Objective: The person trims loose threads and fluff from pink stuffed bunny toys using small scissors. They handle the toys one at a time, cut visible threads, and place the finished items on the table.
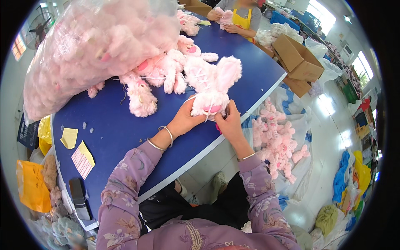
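A fluffy pink plush toy with long ears and a bright pink muzzle is held at the table's near edge. White thread or string crosses its fur. My left hand is closed round the left side of the toy's head. Against the head's right side, my right hand pinches the fur with thumb and fingers; a small dark pink bit shows beside it. Other pink plush toys lie just beyond my left hand, by the mouth of a large clear plastic bag stuffed with more of them.
The blue table carries a sticker sheet, a yellow paper and a black box-like object. Pink toys lie heaped on floor sheeting at right. A person in a yellow apron handles a toy across the table, near cardboard boxes.
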Demonstrator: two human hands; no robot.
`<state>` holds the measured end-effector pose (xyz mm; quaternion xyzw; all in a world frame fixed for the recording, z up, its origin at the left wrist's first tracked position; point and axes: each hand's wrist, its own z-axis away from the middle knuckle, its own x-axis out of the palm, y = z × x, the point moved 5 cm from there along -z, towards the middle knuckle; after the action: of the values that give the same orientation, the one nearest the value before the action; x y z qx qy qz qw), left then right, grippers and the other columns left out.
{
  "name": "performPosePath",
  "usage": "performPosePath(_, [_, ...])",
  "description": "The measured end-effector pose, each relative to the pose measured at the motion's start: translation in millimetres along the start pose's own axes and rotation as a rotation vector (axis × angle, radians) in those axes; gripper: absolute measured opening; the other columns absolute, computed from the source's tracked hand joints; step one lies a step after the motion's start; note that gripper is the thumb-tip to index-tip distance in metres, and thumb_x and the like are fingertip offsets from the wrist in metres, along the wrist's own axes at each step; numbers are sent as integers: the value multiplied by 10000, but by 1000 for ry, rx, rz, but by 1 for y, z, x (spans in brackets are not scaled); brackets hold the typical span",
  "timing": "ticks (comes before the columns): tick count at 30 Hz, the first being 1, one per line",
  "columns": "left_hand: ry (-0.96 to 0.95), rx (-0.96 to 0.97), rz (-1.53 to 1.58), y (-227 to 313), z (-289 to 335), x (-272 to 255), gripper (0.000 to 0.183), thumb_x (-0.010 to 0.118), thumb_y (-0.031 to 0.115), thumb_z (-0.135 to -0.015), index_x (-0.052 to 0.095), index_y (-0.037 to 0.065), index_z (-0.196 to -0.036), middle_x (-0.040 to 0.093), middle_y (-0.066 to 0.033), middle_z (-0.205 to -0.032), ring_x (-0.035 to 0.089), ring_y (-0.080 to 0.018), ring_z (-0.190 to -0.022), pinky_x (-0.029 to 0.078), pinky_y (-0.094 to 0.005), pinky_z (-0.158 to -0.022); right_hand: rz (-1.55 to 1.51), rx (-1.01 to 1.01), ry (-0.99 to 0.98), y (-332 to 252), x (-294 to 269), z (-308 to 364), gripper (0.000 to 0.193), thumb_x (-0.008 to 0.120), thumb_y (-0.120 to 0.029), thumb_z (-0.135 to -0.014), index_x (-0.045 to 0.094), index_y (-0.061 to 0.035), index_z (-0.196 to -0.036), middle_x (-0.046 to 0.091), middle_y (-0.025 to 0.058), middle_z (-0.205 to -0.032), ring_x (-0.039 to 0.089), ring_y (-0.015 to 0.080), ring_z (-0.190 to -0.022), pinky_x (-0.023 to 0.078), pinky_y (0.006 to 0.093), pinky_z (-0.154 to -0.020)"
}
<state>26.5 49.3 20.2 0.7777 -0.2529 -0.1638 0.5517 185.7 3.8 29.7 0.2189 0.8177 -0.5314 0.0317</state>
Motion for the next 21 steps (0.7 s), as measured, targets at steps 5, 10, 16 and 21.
performPosePath(5, [38,-114,43,-9,6,1,576,680,76,-808,482,23,-1345,587,-41,-1222,541,-126,-1122,446,-281,-958,-5,-48,-52,6,-17,-12,145,610,-73,-854,552,23,-946,550,25,-708,494,78,-610,413,257,-545])
performPosePath(10, [-112,-105,-32,6,9,17,588,678,87,-809,471,21,-1356,584,-43,-1229,549,-114,-1103,456,-276,-941,-492,276,-138,-12,-45,-32,188,638,-169,-910,667,-24,-1026,625,-18,-810,500,31,-627,395,213,-526])
performPosePath(16, [-230,-289,20,-4,22,26,436,695,109,-821,570,30,-1231,637,-31,-1097,588,-103,-961,497,-272,-829,21,-18,26,-76,-33,-27,189,697,-146,-861,675,26,-936,613,3,-672,503,61,-572,395,263,-499])
performPosePath(21, [-250,-263,81,-6,23,35,533,680,117,-844,485,34,-1332,607,-43,-1173,569,-116,-1038,478,-290,-902,29,-70,57,-56,-37,-29,220,709,-169,-850,663,44,-884,647,78,-679,515,71,-587,411,281,-512])
